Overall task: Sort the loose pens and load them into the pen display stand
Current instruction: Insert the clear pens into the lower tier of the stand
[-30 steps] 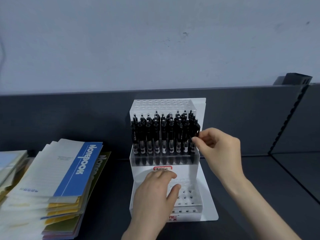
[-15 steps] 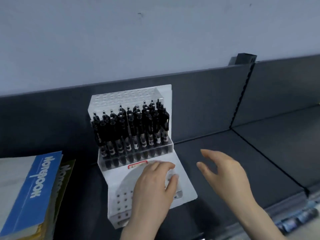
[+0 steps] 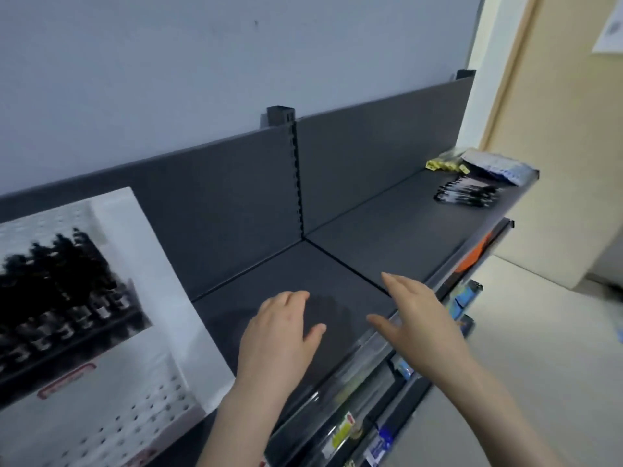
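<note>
The white pen display stand (image 3: 141,257) stands at the left on the dark shelf (image 3: 387,230), its upper tier full of several black pens (image 3: 57,281), blurred by motion. A loose pile of black pens (image 3: 467,195) lies far right on the shelf. My left hand (image 3: 279,335) hovers over the shelf just right of the stand, fingers relaxed, holding nothing. My right hand (image 3: 414,315) reaches out over the shelf's front edge, fingers straight and spread, empty.
Yellow packets (image 3: 445,164) and a blue-white packet (image 3: 499,168) lie behind the loose pens. An upright slotted post (image 3: 298,176) splits the shelf's back panel. Lower shelves with coloured goods (image 3: 465,298) show below the front edge. A beige door (image 3: 556,129) stands at the right.
The view has swung right, so the stand now sits at the left edge. My left hand came off the stand's base. My right hand left the pens and moved out rightward, open.
</note>
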The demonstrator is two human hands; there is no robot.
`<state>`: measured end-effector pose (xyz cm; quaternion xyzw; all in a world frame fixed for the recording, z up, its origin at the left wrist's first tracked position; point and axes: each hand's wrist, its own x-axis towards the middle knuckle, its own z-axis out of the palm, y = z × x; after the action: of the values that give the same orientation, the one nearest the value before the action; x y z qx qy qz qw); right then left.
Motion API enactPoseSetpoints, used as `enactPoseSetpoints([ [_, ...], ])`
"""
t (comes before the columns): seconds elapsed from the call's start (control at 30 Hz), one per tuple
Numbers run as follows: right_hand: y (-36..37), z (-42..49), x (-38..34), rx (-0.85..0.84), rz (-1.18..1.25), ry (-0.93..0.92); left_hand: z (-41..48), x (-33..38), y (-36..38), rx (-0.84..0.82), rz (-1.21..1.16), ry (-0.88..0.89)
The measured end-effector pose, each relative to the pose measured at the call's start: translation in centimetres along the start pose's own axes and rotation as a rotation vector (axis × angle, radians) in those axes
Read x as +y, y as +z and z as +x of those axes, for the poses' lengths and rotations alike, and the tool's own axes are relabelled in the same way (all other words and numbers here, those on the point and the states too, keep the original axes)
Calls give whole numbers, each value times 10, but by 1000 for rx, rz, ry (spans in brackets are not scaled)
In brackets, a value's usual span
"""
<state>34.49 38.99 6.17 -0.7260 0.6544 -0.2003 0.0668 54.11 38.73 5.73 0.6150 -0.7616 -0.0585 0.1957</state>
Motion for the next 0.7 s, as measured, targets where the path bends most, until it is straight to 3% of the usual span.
enactPoseSetpoints([
  [0.47,-104,23,236,-3,-65,-68,88,214,92,-31,9,-13],
  [0.7,-119,57,303,13,-21,-38,138,260,124,-69,1,-29],
])
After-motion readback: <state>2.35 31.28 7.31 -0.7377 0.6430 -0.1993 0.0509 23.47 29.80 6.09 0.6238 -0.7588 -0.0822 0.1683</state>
